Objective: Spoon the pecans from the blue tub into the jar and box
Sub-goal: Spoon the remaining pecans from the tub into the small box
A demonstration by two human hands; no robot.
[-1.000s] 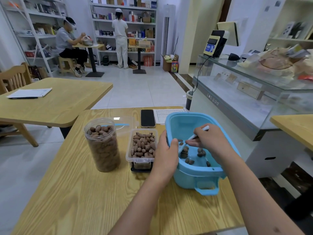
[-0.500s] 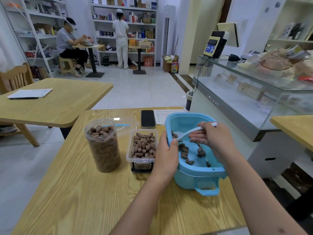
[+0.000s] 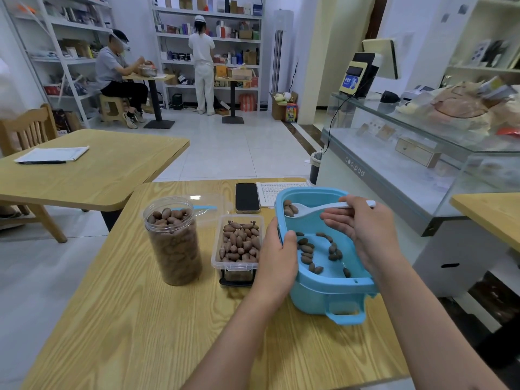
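Compared with one second ago, we see that the white spoon (image 3: 318,208) has come up from the bottom of the blue tub (image 3: 334,285). Before, its bowl was down among the loose pecans (image 3: 319,250); now it is lifted to the height of the far left rim and carries a few pecans. The right hand (image 3: 363,229) has also risen with it and moved a little to the right. The left hand (image 3: 278,257) has stayed in the same place on the tub.

The right hand holds the spoon handle at its upper edge. The grip seems to be between the thumb and the first finger, but the thumb is hidden from us. The other fingers (image 3: 333,220) are nearly straight and spread out below the handle, over the inside of the tub, and they touch nothing.

The left hand grips the left rim of the tub: the thumb lies over the rim to the inside, and the rest of the hand is pressed on the outer wall.

The tub stands at the right edge of the wooden table (image 3: 140,319). Just beside the left hand is the clear box (image 3: 239,243), full of pecans, and left of it the clear jar (image 3: 173,240), also nearly full. A dark phone (image 3: 247,197) lies behind the box.
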